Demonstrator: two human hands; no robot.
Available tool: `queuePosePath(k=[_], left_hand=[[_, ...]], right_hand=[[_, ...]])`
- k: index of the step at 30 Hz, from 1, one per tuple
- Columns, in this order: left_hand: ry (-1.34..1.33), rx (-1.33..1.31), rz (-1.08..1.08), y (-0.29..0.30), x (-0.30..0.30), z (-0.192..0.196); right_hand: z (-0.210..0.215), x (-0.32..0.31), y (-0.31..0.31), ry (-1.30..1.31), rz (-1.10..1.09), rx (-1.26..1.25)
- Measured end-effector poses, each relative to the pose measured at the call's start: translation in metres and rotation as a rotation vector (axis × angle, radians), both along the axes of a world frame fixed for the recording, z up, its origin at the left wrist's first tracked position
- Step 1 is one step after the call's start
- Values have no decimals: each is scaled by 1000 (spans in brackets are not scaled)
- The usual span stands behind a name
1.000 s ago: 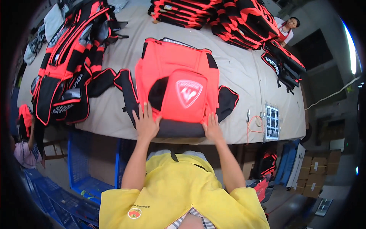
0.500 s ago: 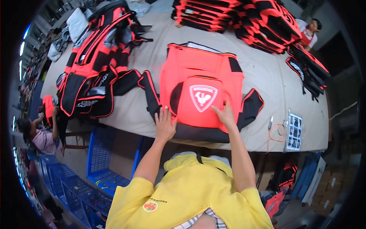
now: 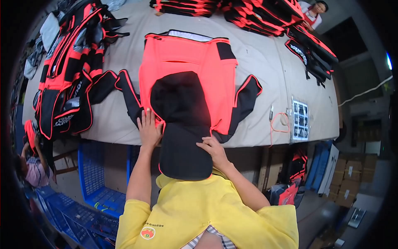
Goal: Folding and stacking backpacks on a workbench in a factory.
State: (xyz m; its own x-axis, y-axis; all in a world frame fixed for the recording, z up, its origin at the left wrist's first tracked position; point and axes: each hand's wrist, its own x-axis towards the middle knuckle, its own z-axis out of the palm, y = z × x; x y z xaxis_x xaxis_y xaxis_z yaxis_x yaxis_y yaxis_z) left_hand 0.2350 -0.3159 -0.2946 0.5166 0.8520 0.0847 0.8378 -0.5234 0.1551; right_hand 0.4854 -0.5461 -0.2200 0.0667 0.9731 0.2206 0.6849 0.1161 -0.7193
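Observation:
A bright coral-red and black backpack (image 3: pixel 188 58) lies flat on the table in front of me. Its flap (image 3: pixel 186 149) is folded down over the table's near edge, black underside up, and a black inner area (image 3: pixel 178 95) shows above it. My left hand (image 3: pixel 149 130) rests with fingers spread on the backpack's lower left edge, beside the flap. At the flap's right edge, my right hand (image 3: pixel 213 150) is closed on it, fingertips partly hidden. Black straps or side wings (image 3: pixel 246 93) stretch out on either side.
More backpacks (image 3: pixel 70 62) are heaped on the left, with stacks (image 3: pixel 261 16) at the far side. To the right lie a picture sheet (image 3: pixel 300 120) and an orange cord (image 3: pixel 273 128). Blue crates (image 3: pixel 93 174) stand below left. Two other people (image 3: pixel 313 14) are nearby.
The flap, which lay on the backpack with its red shield-marked side up, is now folded toward me. My right hand came down with it; the view has shifted right.

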Motion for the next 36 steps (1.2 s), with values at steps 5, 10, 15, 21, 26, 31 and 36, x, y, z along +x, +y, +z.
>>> queuePosePath(k=[5,10,15,21,26,31,36], left_hand=[[8,-28,0,-3,4,2],[-5,-7,-10,-4,2,6],[-466,34,-189,-28,10,57],[-881,-326,-393,-36,21,119],[-869,-632,14,-27,40,122],[-917,-474,-23,-44,35,103],[-1142,-637,71,-30,45,147]], right_hand=[[6,-5,-10,22,-84,-86],[15,-6,-17,83,-103,-102],[22,4,-17,122,-160,-47],[28,28,-2,120,-186,8],[67,24,50,614,-521,-60],[12,32,42,594,-474,-27],[91,34,71,615,-428,77]])
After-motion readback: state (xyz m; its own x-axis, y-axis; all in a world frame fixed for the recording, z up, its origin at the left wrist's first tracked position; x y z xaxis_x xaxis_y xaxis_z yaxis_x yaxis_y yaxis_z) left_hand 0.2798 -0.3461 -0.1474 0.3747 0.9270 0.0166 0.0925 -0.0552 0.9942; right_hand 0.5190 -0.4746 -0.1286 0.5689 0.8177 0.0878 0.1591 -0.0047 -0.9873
